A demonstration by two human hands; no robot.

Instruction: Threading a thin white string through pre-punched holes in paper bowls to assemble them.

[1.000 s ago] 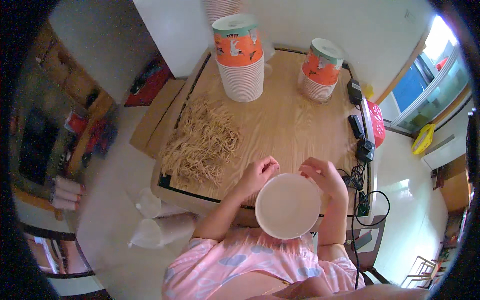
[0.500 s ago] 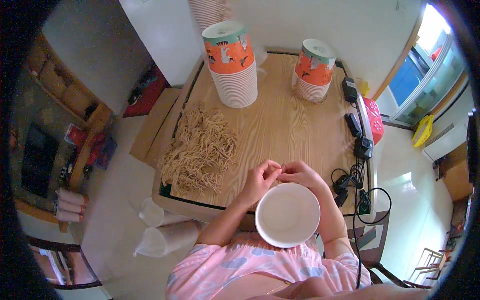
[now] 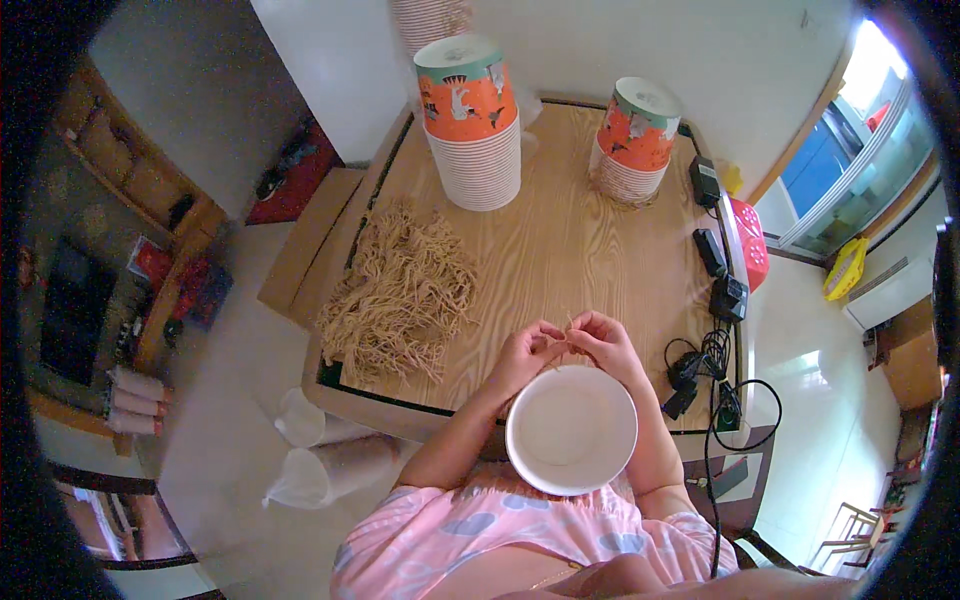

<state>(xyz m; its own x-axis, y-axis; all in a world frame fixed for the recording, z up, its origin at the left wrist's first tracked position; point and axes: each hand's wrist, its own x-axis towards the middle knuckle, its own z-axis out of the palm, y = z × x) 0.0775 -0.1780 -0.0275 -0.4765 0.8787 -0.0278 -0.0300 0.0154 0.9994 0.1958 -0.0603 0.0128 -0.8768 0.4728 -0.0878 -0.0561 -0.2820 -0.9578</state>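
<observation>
A white paper tub sits close against my body at the table's near edge, its open mouth facing up. Just beyond its far rim, my left hand is closed in a pinch. Beside it, my right hand pinches too, the fingertips of both almost meeting. A thin tan paper cord shows between the fingers; most of it is hidden. Left of my hands lies a loose heap of tan twisted cords on the wooden table.
Upside-down stacks of printed paper tubs stand at the back, a tall stack at left and a shorter stack at right. Black adapters and tangled cables line the right edge. Bagged tub stacks lie on the floor at left.
My right hand has lifted slightly and its fingers have shifted, with a bit of cord now showing above them. The tub stays nearly in place; the whole view has shifted a little.
</observation>
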